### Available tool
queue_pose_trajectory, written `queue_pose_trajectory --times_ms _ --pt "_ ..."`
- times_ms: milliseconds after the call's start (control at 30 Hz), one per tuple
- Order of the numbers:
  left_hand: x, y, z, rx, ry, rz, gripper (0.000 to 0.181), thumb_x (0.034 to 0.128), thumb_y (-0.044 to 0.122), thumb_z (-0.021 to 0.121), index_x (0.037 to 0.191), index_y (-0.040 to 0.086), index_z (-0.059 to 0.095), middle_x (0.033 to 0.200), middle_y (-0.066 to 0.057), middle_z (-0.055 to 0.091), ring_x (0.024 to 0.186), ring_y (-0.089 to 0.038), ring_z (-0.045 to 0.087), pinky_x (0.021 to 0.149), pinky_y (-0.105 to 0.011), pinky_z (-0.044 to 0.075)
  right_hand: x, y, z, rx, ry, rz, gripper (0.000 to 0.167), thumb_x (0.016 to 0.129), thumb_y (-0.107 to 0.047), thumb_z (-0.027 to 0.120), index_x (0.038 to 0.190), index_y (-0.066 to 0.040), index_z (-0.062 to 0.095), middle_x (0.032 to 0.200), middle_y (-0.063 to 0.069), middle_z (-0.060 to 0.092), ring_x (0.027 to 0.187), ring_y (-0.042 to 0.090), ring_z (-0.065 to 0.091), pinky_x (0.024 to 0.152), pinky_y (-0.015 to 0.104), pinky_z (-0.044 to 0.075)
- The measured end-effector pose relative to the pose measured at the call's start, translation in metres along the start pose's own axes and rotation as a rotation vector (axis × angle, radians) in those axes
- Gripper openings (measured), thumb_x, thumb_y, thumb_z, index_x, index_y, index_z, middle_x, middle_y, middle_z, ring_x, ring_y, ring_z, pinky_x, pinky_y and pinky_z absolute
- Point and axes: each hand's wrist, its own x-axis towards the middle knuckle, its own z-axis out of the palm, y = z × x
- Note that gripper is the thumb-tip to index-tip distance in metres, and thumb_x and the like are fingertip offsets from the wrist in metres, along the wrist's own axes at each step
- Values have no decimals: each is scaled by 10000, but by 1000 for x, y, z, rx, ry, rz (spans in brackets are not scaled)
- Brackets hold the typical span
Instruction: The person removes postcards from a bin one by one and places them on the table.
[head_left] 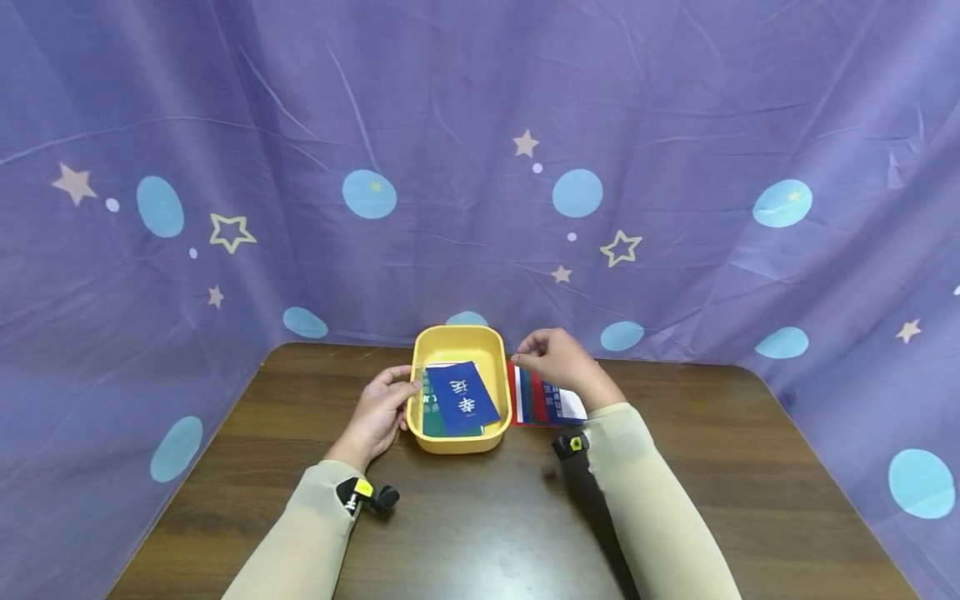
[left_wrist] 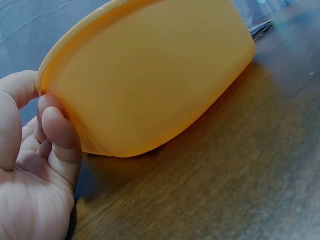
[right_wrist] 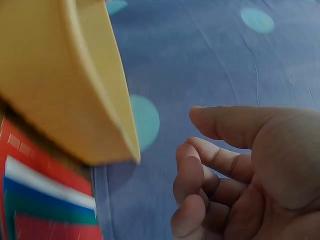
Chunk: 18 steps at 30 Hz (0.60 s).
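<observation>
A yellow box [head_left: 459, 445] stands on the table, with a blue card [head_left: 463, 398] bearing white characters lying over a green card [head_left: 432, 421] inside it. My left hand [head_left: 375, 414] grips the box's left rim, thumb on the rim and fingers against the outer wall; the left wrist view shows this hand [left_wrist: 37, 165] at the box wall [left_wrist: 150, 75]. Right of the box lies a fanned row of red, white, green and blue cards [head_left: 536, 400]. Above them is my right hand [head_left: 558, 360], holding nothing; in the right wrist view its thumb and loosely bent fingers [right_wrist: 190, 172] are apart.
The brown wooden table [head_left: 465, 517] has a purple curtain [head_left: 465, 250] with stars and dots behind it and at its sides. A black device [head_left: 367, 493] is strapped to the left wrist and another [head_left: 572, 445] to the right.
</observation>
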Motion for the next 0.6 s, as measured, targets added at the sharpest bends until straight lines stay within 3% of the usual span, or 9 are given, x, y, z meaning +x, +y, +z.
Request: queue_pose_trajectory --times_ms 100,200,333,433,600 --pt "0 4 -1 -6 -1 0 512 1111 36 650 1568 -51 436 892 0 789 517 -61 584 404 -182 456 13 -25 11 -27 -51 -31 172 1027 -247 837 1038 -81 792 838 12 725 754 155 650 679 269 553" --pt "-1 7 -2 -6 -1 0 520 1110 41 654 1572 -53 434 897 3 792 520 -61 586 406 -179 462 29 -52 26 -51 -149 -20 202 1039 -265 833 1097 -79 778 855 63 757 728 200 709 638 277 585" --pt "-1 6 -2 -2 -4 -14 512 1120 53 651 1578 -37 439 935 -6 806 531 -64 594 415 -177 474 48 -78 47 -121 -290 35 247 1063 -298 814 1173 -88 745 1006 218 827 834 329 792 727 432 692" --pt "-1 4 -1 -1 -3 -17 499 1127 47 640 1578 -30 441 946 -10 809 529 -64 593 414 -175 473 60 -86 63 -225 -361 60 242 1074 -316 801 1072 -89 718 967 212 816 852 344 797 769 456 715" --pt "-1 2 2 11 -9 -4 508 1121 48 643 1574 -43 433 940 3 807 522 -47 584 413 -168 469 76 -83 82 -395 -409 124 344 1068 -367 801 873 -112 676 791 76 716 731 258 752 585 297 636"
